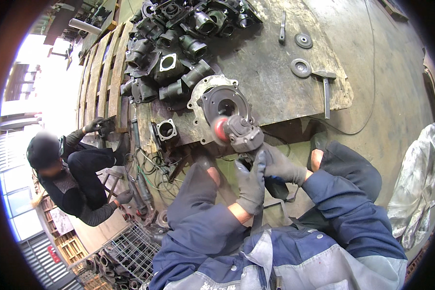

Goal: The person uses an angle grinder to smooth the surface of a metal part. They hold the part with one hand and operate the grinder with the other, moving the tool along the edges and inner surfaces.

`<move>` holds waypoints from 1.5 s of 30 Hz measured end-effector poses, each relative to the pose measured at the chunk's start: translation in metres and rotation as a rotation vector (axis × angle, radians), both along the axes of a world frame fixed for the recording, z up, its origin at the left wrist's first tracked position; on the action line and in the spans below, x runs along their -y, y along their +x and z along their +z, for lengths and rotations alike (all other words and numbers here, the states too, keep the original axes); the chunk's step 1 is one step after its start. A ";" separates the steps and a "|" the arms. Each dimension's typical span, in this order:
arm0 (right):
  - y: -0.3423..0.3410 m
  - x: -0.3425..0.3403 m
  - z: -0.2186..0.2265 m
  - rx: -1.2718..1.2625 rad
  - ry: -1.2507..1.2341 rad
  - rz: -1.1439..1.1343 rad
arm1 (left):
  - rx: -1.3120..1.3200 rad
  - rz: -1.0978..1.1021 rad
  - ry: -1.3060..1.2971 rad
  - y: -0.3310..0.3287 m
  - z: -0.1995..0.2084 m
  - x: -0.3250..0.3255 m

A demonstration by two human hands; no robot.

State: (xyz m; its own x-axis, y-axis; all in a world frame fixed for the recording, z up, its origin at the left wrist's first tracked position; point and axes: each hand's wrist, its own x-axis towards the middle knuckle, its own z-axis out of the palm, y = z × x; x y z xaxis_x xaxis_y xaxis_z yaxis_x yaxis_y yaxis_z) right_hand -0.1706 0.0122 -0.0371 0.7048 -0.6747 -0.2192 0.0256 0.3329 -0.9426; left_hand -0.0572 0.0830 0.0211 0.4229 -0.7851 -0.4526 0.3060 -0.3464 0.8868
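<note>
Both my gloved hands are closed around an angle grinder. My left hand grips the near part of its body, and my right hand wraps it from the right. The grinder's red disc, blurred, is at the near left rim of a dark round flanged casting. I cannot tell whether the disc touches it. Under that casting a pale flange plate with bolt holes shows at the table's near edge. A small square-flanged casting stands to the left.
Dark castings are heaped at the far left of the worn table. A hammer, two grinding discs and a handled tool lie at the right. A co-worker crouches at the left, holding a dark part. Cables run over the floor.
</note>
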 end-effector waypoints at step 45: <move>-0.005 -0.010 -0.013 -0.111 0.276 -0.128 | -0.034 0.012 -0.020 -0.006 -0.025 0.001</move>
